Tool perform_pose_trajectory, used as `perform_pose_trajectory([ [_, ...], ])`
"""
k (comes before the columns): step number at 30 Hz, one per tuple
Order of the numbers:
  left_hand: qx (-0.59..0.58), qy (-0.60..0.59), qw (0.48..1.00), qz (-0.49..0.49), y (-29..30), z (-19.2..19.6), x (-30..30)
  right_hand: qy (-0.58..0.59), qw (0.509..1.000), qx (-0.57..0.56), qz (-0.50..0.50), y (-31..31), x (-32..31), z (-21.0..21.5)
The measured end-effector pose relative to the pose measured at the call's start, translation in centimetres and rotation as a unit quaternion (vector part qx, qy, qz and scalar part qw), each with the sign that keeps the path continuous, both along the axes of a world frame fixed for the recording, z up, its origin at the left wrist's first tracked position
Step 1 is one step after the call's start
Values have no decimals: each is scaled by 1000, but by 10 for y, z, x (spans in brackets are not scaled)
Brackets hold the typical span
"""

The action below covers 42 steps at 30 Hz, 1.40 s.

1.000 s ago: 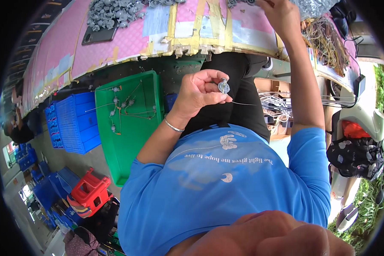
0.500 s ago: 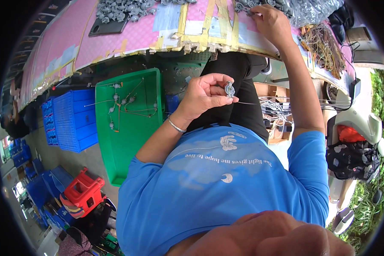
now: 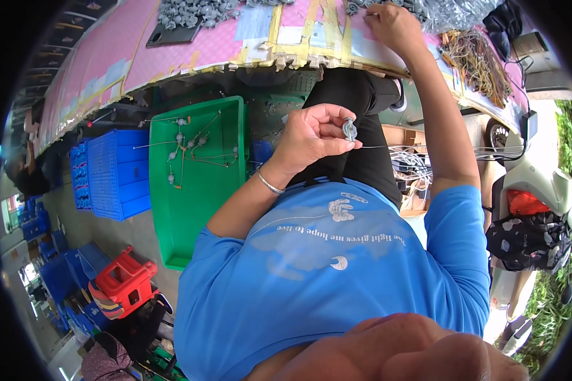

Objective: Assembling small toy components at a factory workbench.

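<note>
Up close, pinches a small grey fitting (image 3: 349, 129) between thumb and fingertips (image 3: 334, 120) of the left hand (image 3: 311, 136), closed tight on it, a thin wire (image 3: 388, 147) trailing off to the right. Keeps it raised over the lap, probably for a clear look. Farther out, rests the right hand (image 3: 393, 25) on the pink table (image 3: 108, 57) among loose grey parts (image 3: 190, 9), fingers curled; cannot tell whether anything is gripped there. Below the table edge, has a green tray (image 3: 197, 209) within reach, likely for wired pieces (image 3: 184, 143). Beyond it, blue crates (image 3: 117, 171). Fitting's shape too small to read; table top cut off.
</note>
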<state>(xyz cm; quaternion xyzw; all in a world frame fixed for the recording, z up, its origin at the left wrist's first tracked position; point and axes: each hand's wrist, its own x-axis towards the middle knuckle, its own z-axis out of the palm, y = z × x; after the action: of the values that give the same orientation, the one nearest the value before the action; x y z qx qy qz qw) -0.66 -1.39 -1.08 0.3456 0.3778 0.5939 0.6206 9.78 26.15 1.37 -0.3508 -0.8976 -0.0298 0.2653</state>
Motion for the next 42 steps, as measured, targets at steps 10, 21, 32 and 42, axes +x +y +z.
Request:
perform_pose_trajectory([
  [10, -10, 9, 1000, 1, 4, -1, 4, -22, 991, -74, 111, 16, 47, 6],
  [21, 93, 105, 981, 137, 12, -1, -10, 224, 895, -365, 128, -147, 54, 17],
  [32, 81, 210, 959, 172, 6, 2, -1, 256, 847, -451, 118, -194, 64, 12],
  [42, 176, 464, 838, 228, 5, 6, 3, 261, 806, -527, 70, -192, 55, -1],
])
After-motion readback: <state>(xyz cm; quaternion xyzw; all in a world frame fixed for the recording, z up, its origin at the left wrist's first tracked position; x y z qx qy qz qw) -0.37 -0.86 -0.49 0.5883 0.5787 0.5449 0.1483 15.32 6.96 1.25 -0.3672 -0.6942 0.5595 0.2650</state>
